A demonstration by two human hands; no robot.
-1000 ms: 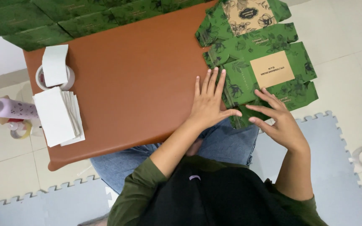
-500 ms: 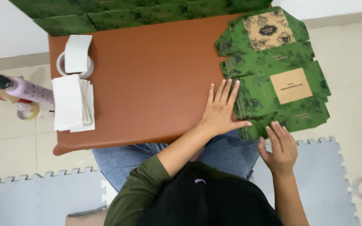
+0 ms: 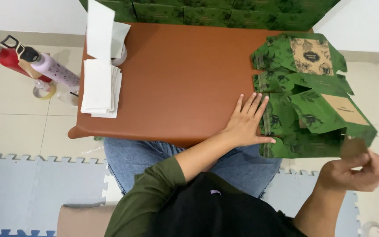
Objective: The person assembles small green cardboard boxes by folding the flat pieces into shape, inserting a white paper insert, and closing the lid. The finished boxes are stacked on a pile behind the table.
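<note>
I've got the left hand [image 3: 247, 125] lying flat, fingers spread, palm down at the near right edge of the brown table [image 3: 180, 74], its fingertips touching the green box blank [image 3: 303, 109]. By my read it's there as a weight, pinning the card's left side so the sheet can't slide while the other side gets worked. The blank lies at the table's right end, partly hanging past the edge, printed with dark leaves and tan panels. The right hand [image 3: 356, 173] sits low and off the table, fingers pinched shut on a brown-backed flap [image 3: 354, 147] at the blank's near right corner; that flap is lifted up from the sheet, so the pinch looks like it's folding along a crease. Over on the left side, a stack of white sheets [image 3: 99, 87] rests squared on the table, with a roll [image 3: 117, 48] behind it and one white strip standing up from it, all well apart from the hands. More green blanks [image 3: 207, 11] line the far edge. On the floor left of the table, two bottles [image 3: 31, 63] lie tilted together, near a tape ring [image 3: 44, 90].
</note>
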